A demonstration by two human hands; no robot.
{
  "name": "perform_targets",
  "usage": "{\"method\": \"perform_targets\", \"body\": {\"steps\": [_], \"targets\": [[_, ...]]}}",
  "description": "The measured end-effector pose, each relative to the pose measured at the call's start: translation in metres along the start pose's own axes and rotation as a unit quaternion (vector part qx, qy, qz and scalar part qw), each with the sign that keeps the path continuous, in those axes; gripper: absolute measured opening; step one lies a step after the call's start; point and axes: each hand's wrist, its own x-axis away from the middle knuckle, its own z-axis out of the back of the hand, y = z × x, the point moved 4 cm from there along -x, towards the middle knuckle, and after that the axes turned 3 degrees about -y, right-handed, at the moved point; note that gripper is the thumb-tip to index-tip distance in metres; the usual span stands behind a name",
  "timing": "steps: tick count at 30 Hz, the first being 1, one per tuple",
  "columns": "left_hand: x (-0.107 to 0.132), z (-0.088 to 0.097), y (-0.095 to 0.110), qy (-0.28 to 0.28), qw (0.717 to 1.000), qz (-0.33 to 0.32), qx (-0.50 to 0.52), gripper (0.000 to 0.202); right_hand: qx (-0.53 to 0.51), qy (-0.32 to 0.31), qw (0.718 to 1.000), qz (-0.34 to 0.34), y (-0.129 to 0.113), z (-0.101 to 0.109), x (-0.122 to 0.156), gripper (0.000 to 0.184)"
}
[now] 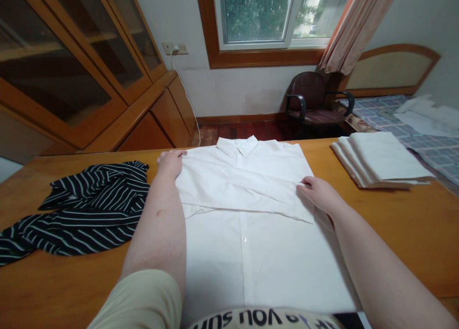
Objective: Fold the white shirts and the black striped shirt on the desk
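A white button shirt lies flat on the wooden table, collar at the far edge, with a sleeve folded across its chest. My left hand rests on the shirt's far left shoulder corner, fingers curled over the fabric edge. My right hand pinches the end of the folded sleeve near the shirt's right side.
A crumpled black garment with white stripes lies to the left. A stack of folded white cloths sits at the right. Beyond the table are a dark armchair, a wooden cabinet and a bed.
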Motion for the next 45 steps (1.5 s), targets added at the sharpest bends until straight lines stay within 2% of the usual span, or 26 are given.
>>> {"method": "perform_targets", "body": {"steps": [4, 8, 10, 13, 16, 19, 22, 24, 26, 30, 32, 36, 39, 42, 43, 45], "targets": [[0.0, -0.001, -0.006, 0.027, 0.999, 0.024, 0.026, 0.033, -0.003, 0.01, 1.0, -0.001, 0.001, 0.0, 0.0, 0.024], [0.001, 0.007, -0.009, 0.048, 0.996, 0.058, 0.042, 0.039, -0.015, 0.03, 0.999, -0.004, 0.004, 0.001, -0.001, 0.026], [-0.001, 0.012, -0.01, 0.027, 0.994, 0.103, 0.026, 0.046, -0.015, 0.031, 0.999, -0.012, 0.005, 0.001, -0.001, 0.026], [-0.007, 0.009, -0.005, -0.049, 0.985, 0.164, -0.014, 0.053, -0.011, 0.023, 1.0, -0.018, 0.006, 0.0, -0.001, 0.026], [-0.01, -0.007, 0.016, -0.102, 0.984, 0.143, -0.028, 0.055, -0.003, 0.019, 1.0, -0.018, 0.006, -0.002, -0.002, 0.026], [-0.005, -0.035, 0.043, -0.132, 0.983, 0.128, 0.002, 0.06, 0.002, 0.019, 1.0, -0.017, 0.006, -0.003, -0.003, 0.027], [0.008, -0.055, 0.059, -0.101, 0.979, 0.178, 0.006, 0.077, 0.002, 0.015, 1.0, -0.016, 0.007, -0.004, -0.004, 0.028], [0.016, -0.059, 0.061, -0.077, 0.977, 0.2, 0.01, 0.086, 0.01, 0.013, 1.0, -0.023, 0.008, -0.005, -0.004, 0.029], [0.02, -0.059, 0.059, -0.08, 0.978, 0.19, 0.019, 0.092, 0.02, 0.012, 0.999, -0.032, 0.008, -0.005, -0.005, 0.029], [0.026, -0.051, 0.053, -0.107, 0.983, 0.149, 0.024, 0.098, 0.019, 0.011, 0.999, -0.035, 0.009, -0.006, -0.006, 0.029], [0.029, -0.045, 0.05, -0.106, 0.986, 0.127, 0.026, 0.094, 0.011, 0.012, 0.999, -0.032, 0.01, -0.006, -0.006, 0.029], [0.042, -0.023, 0.041, -0.084, 0.99, 0.068, 0.094, 0.063, 0.003, 0.009, 1.0, -0.028, 0.011, -0.008, -0.007, 0.028], [0.061, 0.007, 0.021, -0.018, 0.99, 0.083, 0.112, 0.049, 0.011, 0.005, 0.999, -0.032, 0.011, -0.009, -0.008, 0.028], [0.084, 0.036, 0.0, 0.048, 0.992, 0.105, 0.04, 0.045, 0.02, 0.003, 0.999, -0.03, 0.01, -0.009, -0.008, 0.029], [0.091, 0.04, -0.006, 0.037, 0.992, 0.121, 0.014, 0.045, 0.022, 0.004, 0.999, -0.028, 0.01, -0.009, -0.008, 0.029], [0.102, 0.04, -0.015, -0.023, 0.988, 0.149, -0.029, 0.046, 0.025, 0.008, 0.999, -0.026, 0.009, -0.009, -0.008, 0.029]]}}
